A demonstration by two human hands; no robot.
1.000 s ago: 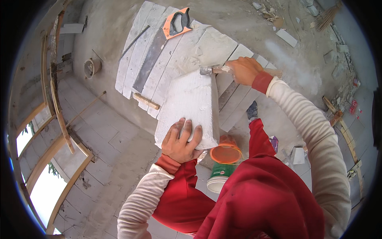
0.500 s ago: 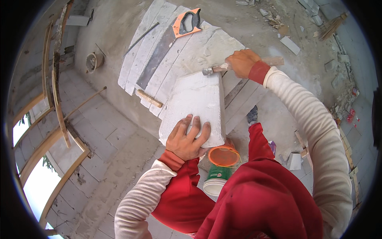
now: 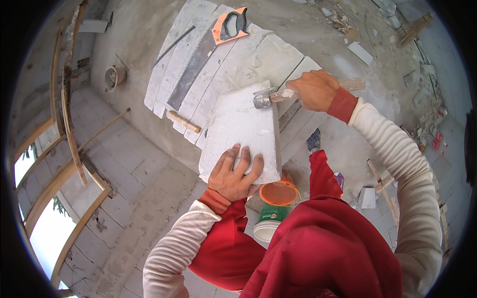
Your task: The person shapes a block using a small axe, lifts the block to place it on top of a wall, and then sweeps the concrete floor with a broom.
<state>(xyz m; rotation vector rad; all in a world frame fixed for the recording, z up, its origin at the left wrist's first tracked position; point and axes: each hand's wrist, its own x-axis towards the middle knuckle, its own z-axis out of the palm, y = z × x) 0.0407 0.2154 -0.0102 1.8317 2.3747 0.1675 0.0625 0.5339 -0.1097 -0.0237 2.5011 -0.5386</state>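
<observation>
A white, light masonry block [image 3: 238,131] lies tilted upward at its far end on a surface of pale slabs. My left hand [image 3: 233,174] grips its near edge, fingers spread over the top face and the thumb lower at the edge. My right hand [image 3: 315,90] is closed around the wooden handle of a hammer [image 3: 261,99]. The hammer's dusty metal head is over the far right part of the block; whether it touches cannot be told. A handsaw [image 3: 198,62] with an orange and black handle lies on the slabs, beside a short wooden stick [image 3: 184,121].
A thin dark rod [image 3: 173,47] lies left of the saw. Below the block stand an orange bucket [image 3: 279,193] and a green and white bucket [image 3: 268,229], near my legs. Wooden poles [image 3: 69,109] lean at the left. Rubble [image 3: 343,22] and a twig broom [image 3: 415,29] lie at the far right.
My right hand has shifted right and slightly nearer, bringing the hammer head from the block's far edge over its top face. The left hand stays on the block.
</observation>
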